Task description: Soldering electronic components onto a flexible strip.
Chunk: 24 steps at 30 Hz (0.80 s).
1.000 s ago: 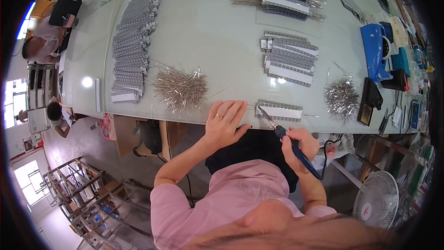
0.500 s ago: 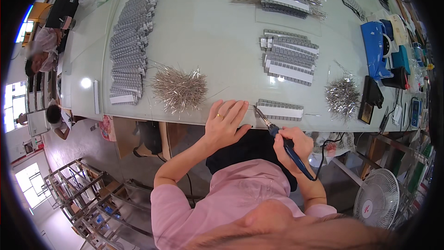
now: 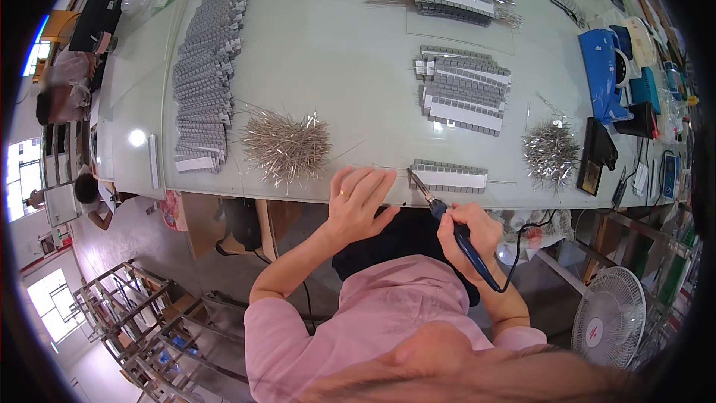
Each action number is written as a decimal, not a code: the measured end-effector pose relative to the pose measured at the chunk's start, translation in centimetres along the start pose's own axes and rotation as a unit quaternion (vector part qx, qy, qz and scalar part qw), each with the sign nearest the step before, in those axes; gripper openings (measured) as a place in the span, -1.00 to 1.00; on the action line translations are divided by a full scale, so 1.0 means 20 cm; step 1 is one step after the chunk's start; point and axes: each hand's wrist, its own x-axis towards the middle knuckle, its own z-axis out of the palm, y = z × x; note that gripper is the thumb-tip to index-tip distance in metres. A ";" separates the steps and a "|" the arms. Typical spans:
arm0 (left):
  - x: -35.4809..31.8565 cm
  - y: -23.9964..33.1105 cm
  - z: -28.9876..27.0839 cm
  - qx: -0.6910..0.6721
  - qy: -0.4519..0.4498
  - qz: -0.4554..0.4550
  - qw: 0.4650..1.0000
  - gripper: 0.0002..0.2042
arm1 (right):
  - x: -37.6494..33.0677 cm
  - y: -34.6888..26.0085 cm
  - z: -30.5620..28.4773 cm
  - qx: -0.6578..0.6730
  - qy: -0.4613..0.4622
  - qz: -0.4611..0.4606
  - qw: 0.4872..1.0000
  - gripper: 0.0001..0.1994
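My right hand (image 3: 475, 231) had its fingers wrapped around a soldering iron (image 3: 466, 248), hiding much of its dark blue handle. The metal tip came to the left end of a grey-edged white strip (image 3: 449, 177); I couldn't tell whether it touched or sat just above. A thin wire (image 3: 503, 182) stuck out past the strip's right end. My left hand (image 3: 358, 206) lay palm down to the left of the strip, fingers stretched out side by side, thumb apart. What was under it I couldn't see, nor whether the fingertips pressed on anything.

Single wires blurred together in the left heap (image 3: 286, 146) and the right heap (image 3: 550, 153). The far stack (image 3: 456, 9) was cut off at the top of my view, and I lost the black cable (image 3: 514, 257) near the bench (image 3: 335, 52).

The bench's front edge ran close below the strip, my left wrist lying beyond it. Ahead of my left fingers, pale surface stretched from the left heap across to the stacked strips (image 3: 466, 97); a narrower stretch lay between the strip and the right heap.
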 end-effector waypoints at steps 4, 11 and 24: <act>-0.07 0.02 0.01 -0.044 0.070 0.078 0.994 -0.66 | -0.01 -0.01 -0.02 0.009 -0.016 0.068 0.997 -0.89; 0.02 0.23 0.04 -0.083 0.011 0.107 0.991 -0.60 | -0.17 0.11 -0.14 0.149 0.147 0.097 0.973 -0.92; 0.16 0.36 0.20 0.003 -0.148 0.028 0.989 -0.32 | -0.27 0.25 -0.25 0.117 0.171 0.154 0.966 -0.90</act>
